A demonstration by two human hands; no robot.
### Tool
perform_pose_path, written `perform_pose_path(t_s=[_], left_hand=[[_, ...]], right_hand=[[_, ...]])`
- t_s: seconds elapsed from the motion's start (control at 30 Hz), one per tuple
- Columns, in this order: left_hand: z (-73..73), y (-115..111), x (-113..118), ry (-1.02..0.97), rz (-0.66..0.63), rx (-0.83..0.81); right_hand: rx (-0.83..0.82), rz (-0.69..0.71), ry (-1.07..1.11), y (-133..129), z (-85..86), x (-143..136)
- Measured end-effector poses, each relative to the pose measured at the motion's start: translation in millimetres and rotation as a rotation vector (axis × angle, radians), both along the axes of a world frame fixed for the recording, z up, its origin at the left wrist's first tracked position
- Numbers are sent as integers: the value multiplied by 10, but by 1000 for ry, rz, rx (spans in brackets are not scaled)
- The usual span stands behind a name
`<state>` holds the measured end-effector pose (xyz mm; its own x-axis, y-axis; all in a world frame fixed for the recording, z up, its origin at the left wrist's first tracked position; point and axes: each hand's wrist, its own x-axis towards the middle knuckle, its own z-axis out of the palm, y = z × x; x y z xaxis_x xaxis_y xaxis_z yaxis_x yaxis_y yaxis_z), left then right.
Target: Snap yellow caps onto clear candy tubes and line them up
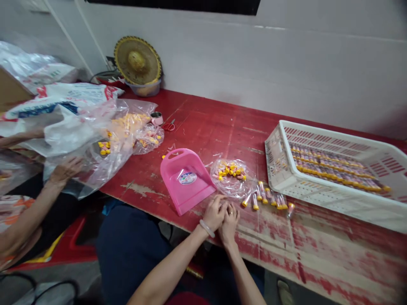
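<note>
My left hand (215, 213), with a bracelet at its wrist, and my right hand (229, 221), wearing a ring, are pressed together at the table's front edge. Their fingers are curled and closed; whatever lies between them is hidden. Just beyond is a clear plastic bag (227, 189) with small yellow-capped pieces (233, 169) on it. Right of my hands lie several small clear tubes (261, 191) with yellow ends. A pink dustpan (190, 192) rests to the left, its front edge hanging at the table's edge.
A white plastic basket (321, 199) holding rows of tubes (337, 167) stands at the right. At left, a person's hand (66, 169) touches a large plastic bag (104, 165) of yellow pieces. Red scissors (169, 126), a metal cup (157, 118) and a woven hat (137, 60) are farther back.
</note>
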<state>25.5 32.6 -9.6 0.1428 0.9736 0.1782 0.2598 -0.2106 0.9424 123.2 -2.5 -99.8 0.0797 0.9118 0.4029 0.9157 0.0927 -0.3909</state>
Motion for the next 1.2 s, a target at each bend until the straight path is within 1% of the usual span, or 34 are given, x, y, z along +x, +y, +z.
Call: perform_pose_path(t_s=[0.07,0.2,0.33,0.5,0.6,0.67,0.73,0.9,1.0,1.07,1.13,1.2], left_hand=[[-12,14,103,-31,14,-70],[-115,30,285,-119,78,-154],[-186,63,351,-168,150,-222],[-185,110,334,-277,168,-296],[-150,144,294,-380,266,-305],[-127,162,262,-413,341,-306],[-118,166,243,-416,367,-307],[-182,142,272,-385,260,-319],[-226,163,300,-327,243,-331],[-237,189,315,-267,231,-326],[-231,204,324,-184,178,-299],[-210,193,315,-55,139,-218]], right_hand=[[30,-5,-14,12,-84,18],[96,-48,32,61,-253,43],[131,-63,59,88,-353,61],[195,-23,30,89,-394,100],[196,21,-15,77,-374,111],[180,41,-43,67,-359,105],[169,50,-59,63,-360,94],[169,21,-54,90,-427,79],[158,9,-39,113,-460,73],[143,0,-34,125,-462,60],[121,-11,-22,137,-441,34],[102,-8,-8,146,-395,-3]])
